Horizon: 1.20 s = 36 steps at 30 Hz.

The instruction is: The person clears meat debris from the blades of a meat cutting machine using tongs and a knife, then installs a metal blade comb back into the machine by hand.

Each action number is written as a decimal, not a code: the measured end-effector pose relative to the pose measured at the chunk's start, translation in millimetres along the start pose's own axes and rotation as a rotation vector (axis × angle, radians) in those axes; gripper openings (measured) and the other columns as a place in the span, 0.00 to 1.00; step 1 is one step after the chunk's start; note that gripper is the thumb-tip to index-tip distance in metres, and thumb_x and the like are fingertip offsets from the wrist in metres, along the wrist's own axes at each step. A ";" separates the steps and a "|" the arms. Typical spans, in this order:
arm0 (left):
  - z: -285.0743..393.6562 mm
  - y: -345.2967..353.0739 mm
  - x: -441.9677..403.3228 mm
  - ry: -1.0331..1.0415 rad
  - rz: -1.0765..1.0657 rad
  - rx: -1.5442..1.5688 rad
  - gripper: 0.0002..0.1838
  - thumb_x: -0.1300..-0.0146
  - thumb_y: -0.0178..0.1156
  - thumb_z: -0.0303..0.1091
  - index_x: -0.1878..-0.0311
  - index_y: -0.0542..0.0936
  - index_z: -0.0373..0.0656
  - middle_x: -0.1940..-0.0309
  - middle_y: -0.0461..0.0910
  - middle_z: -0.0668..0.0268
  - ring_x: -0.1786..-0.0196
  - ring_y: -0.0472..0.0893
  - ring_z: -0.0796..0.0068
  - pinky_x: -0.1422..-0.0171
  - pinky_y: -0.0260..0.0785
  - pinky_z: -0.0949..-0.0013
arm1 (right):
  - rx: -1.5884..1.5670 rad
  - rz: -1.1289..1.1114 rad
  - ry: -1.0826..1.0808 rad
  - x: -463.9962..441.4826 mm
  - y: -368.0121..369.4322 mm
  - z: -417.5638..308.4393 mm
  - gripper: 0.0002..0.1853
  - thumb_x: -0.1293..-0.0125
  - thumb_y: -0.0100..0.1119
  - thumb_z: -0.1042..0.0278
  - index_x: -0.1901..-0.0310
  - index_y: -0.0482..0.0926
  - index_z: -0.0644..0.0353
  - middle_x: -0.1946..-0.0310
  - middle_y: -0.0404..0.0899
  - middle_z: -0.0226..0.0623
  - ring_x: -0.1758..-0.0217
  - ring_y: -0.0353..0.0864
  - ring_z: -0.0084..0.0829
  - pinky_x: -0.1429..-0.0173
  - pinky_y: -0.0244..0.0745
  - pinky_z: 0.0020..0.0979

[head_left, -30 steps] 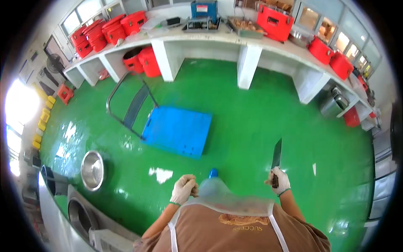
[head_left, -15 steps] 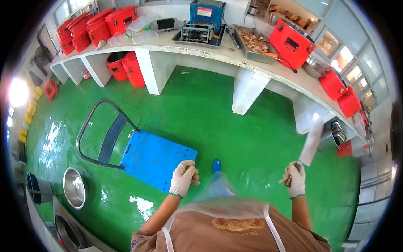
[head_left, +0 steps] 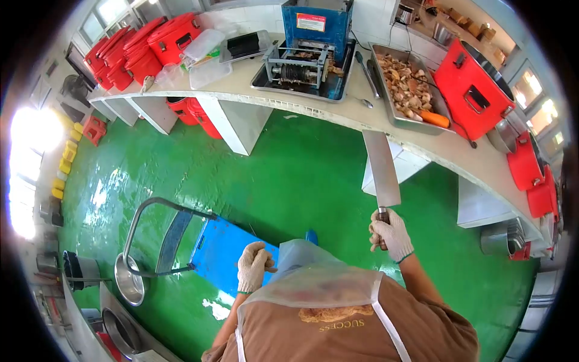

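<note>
My right hand (head_left: pixel 393 235), in a whitish knit glove, is wrapped round the handle of a cleaver (head_left: pixel 382 172). The broad blade points up and away from me, its far end overlapping the counter's front edge in view. My left hand (head_left: pixel 254 267), gloved too, is loosely curled, with nothing visible in it. Below that hand, on the floor, stands a blue platform trolley (head_left: pixel 230 250) with a grey push handle. On the counter (head_left: pixel 338 111) ahead, a metal tray (head_left: pixel 403 122) bears chopped pale brown pieces and a carrot (head_left: pixel 433 118).
A blue machine (head_left: pixel 316 36) with rollers stands in a dark tray on the counter. Beside it lie a spoon (head_left: pixel 363 102) and a long dark-handled tool. Red insulated boxes (head_left: pixel 473 90) stand at both ends. A steel bowl (head_left: pixel 130 280) sits behind the trolley on the green floor (head_left: pixel 295 181).
The view has moved nearer the counter. My right hand has come inward with the cleaver, whose blade now leans left instead of right. My left hand stays curled above the trolley.
</note>
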State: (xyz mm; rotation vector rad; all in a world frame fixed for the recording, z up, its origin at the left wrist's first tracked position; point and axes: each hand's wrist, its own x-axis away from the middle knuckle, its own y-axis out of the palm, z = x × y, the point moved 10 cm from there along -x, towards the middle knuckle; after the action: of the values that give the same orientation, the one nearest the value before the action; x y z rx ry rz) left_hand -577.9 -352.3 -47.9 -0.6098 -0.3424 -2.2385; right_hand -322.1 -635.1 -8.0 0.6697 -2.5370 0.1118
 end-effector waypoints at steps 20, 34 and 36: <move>335.4 122.4 -414.3 0.559 0.070 0.055 0.16 0.29 0.54 0.28 0.41 0.75 0.33 0.59 0.80 0.59 0.62 0.82 0.72 0.57 0.81 0.67 | 1.475 0.269 -0.599 -293.4 17.6 -364.0 0.18 0.37 0.62 0.60 0.47 0.75 0.55 0.62 0.82 0.47 0.59 0.84 0.50 0.56 0.78 0.44; 416.4 176.9 -584.4 0.590 0.048 -0.503 0.23 0.34 0.62 0.39 0.39 0.78 0.38 0.46 0.82 0.54 0.43 0.81 0.63 0.35 0.70 0.62 | 2.069 0.219 -0.395 -412.1 101.0 -443.7 0.16 0.38 0.63 0.64 0.48 0.74 0.48 0.65 0.79 0.36 0.63 0.84 0.42 0.64 0.79 0.43; 414.0 180.2 -599.0 0.575 -0.042 -0.404 0.22 0.31 0.59 0.39 0.38 0.78 0.38 0.46 0.82 0.56 0.45 0.81 0.65 0.36 0.71 0.64 | 2.111 0.208 -0.339 -411.8 96.9 -432.4 0.16 0.38 0.64 0.65 0.49 0.74 0.49 0.65 0.80 0.36 0.63 0.85 0.41 0.64 0.79 0.43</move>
State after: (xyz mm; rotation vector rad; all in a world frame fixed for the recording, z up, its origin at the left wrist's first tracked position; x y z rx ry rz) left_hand 38.1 73.2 -2.4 -0.1331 0.3968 -2.4193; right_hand 136.5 -281.7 167.0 0.9729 -1.7186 3.0039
